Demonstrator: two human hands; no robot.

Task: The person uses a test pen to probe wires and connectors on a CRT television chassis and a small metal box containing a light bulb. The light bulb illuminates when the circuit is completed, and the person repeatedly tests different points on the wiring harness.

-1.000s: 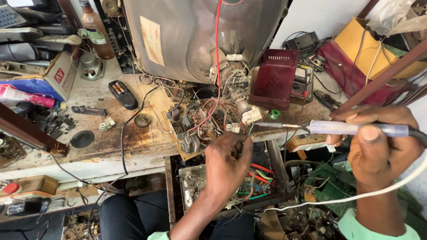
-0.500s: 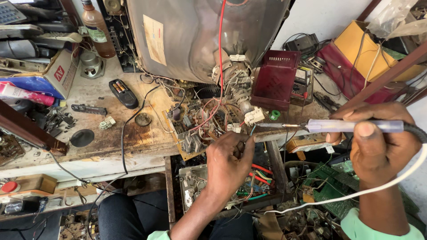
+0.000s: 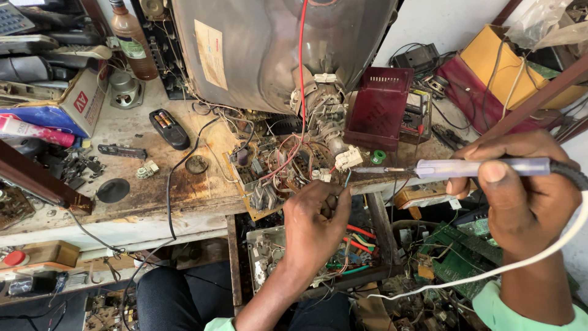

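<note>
Right hand [image 3: 527,196]: grip clamped on a pale violet soldering iron [image 3: 484,167], white cord trailing off its rear.
Iron's long axis: nearly level, running along the tabletop's [image 3: 153,190] front edge, tip [image 3: 367,170] pointing toward the left hand.
Left hand [image 3: 315,230]: fingers curled together on the wiring of the circuit board [image 3: 272,171] overhanging the front edge; what they pinch is hidden.
Board from tip: just beyond and slightly below, under the picture tube's neck [image 3: 324,116].
Nearer hand: the left, already touching the board.
</note>
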